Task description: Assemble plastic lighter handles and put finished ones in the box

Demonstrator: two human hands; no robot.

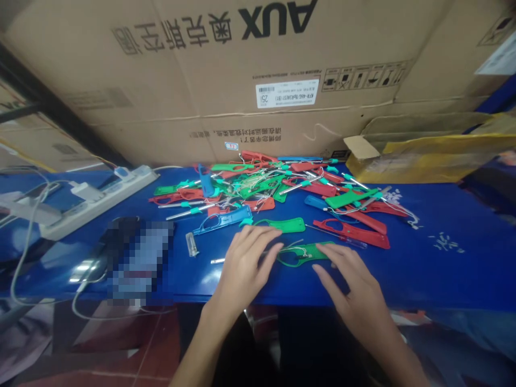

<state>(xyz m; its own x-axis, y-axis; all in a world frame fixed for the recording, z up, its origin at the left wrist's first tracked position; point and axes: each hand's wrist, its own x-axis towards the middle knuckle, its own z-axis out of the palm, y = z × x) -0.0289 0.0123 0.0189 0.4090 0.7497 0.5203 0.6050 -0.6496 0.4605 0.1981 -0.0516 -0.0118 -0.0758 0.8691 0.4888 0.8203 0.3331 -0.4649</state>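
Green handle piece: between left hand and right hand, on blue table | both hands: thumbs apart from fingers, contact unclear | beyond: heaped coloured pieces | behind: large cardboard box

White power strip with plugs, left of hands. Large cardboard sheet upright beyond hands. Open cardboard box, yellow tape, beyond right hand.
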